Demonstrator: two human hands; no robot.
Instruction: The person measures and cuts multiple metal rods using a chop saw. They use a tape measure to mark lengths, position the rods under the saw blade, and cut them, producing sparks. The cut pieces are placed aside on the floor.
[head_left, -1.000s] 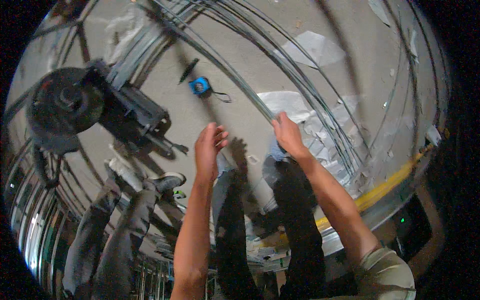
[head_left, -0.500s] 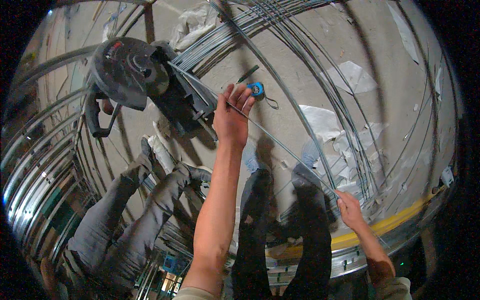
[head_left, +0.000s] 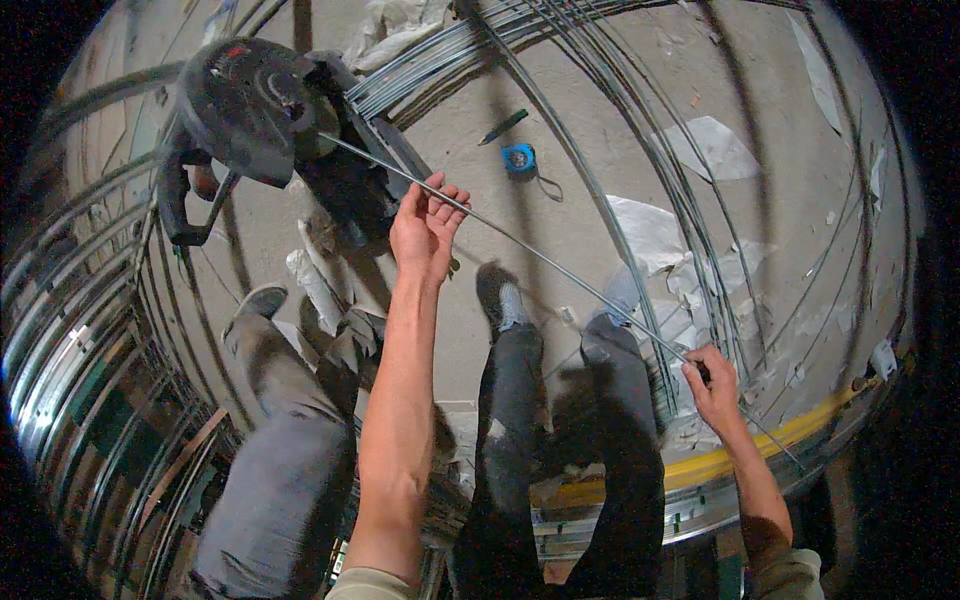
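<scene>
A long thin metal rod [head_left: 560, 262] slants across the view, its far end at the cut-off saw [head_left: 250, 110] on the upper left. My left hand [head_left: 425, 235] is palm up beside the saw's base, supporting the rod between thumb and loosely curled fingers. Lower on the right, my right hand [head_left: 714, 390] grips the same rod, with its tail running past toward the yellow strip. The saw's disc is mostly hidden by its dark guard. On the floor beyond my left hand lie a blue tape measure [head_left: 518, 158] and a dark pen-like tool [head_left: 503, 127].
Long rods [head_left: 610, 100] lie in bundles over the floor. Torn white sheets [head_left: 645, 235] are scattered at right. A person's grey-trousered leg [head_left: 280, 480] is at my left, near stacked metal profiles [head_left: 60, 350]. A yellow strip [head_left: 700, 468] curves along the lower right.
My left hand has shifted left, nearer the saw, still with the rod. My right hand is slightly higher. The other person's legs have changed position, and the view has shifted a little.
</scene>
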